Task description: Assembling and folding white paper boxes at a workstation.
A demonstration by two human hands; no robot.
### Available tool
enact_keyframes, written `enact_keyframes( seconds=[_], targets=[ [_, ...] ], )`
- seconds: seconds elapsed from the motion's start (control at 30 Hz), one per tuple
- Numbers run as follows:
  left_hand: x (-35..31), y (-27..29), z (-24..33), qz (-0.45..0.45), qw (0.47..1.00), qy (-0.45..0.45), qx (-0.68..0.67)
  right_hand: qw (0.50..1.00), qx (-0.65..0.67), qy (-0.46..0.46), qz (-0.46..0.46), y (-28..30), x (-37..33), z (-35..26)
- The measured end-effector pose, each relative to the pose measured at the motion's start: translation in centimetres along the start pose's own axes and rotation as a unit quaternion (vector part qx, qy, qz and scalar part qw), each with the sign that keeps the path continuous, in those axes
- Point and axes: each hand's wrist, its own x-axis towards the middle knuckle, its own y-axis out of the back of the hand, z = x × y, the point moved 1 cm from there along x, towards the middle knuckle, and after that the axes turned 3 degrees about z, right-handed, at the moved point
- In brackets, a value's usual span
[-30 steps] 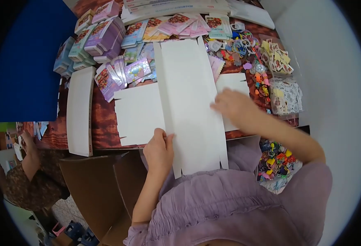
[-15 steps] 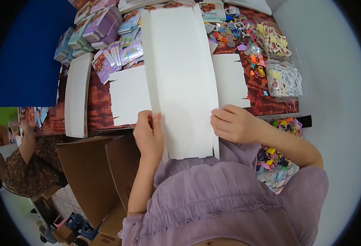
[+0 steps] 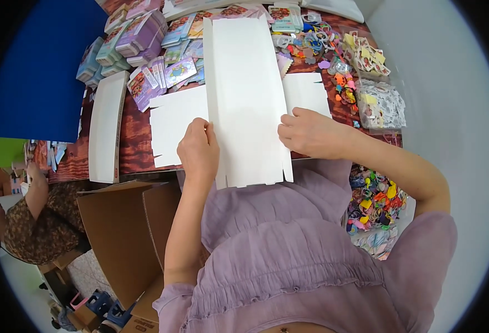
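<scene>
Two hands point(image 3: 198, 151) point(image 3: 311, 133) pinch the white tray's point(image 3: 247, 105) side walls, its near end now farther from the torso point(image 3: 289, 261).

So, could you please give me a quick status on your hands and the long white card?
Left hand, right hand: gripping opposite long edges. Long white card: creased along its sides. Wide white sheet showing either side.

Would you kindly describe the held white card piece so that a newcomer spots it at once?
At the near edge of the dark red table, find the left hand and right hand. Between them runs the long white card piece; unlike the flat white card showing on either side, its long edges fold up.
</scene>
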Motion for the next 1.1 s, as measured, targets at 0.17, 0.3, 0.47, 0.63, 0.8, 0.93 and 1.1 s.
enact_keyframes(
  seconds=[0.17,0.3,0.47,0.63,0.8,0.93,1.1],
  targets=[
    [1.3,2.6,0.7,-0.026,0.995,0.048,-0.078,1.000,-0.002,-0.007,-0.005,0.8,-0.1,-0.5],
    [2.8,4.1,0.1,-0.079,0.897,0.231,-0.368,0.992,0.065,-0.041,0.100,1.3,-0.7,-1.5],
    [2.0,3.2,-0.5,-0.084,0.847,0.237,-0.468,0.991,0.076,-0.060,0.095,1.8,-1.3,-1.8],
    [-0.7,2.7,-1.5,-0.142,0.937,-0.110,-0.300,0.983,0.072,-0.105,0.134,-0.1,-2.3,-0.6],
    [-1.8,4.8,-0.2,-0.216,0.955,-0.190,-0.067,0.982,0.062,-0.114,0.135,-0.6,-1.6,-1.0],
    [-1.1,5.4,-0.9,-0.238,0.940,-0.244,-0.014,0.986,0.072,-0.104,0.112,-0.4,-0.7,-1.3],
    [-0.1,5.0,-1.7,-0.246,0.921,-0.301,-0.011,0.992,0.075,-0.087,0.054,0.2,-0.6,-1.1]
  ],
)
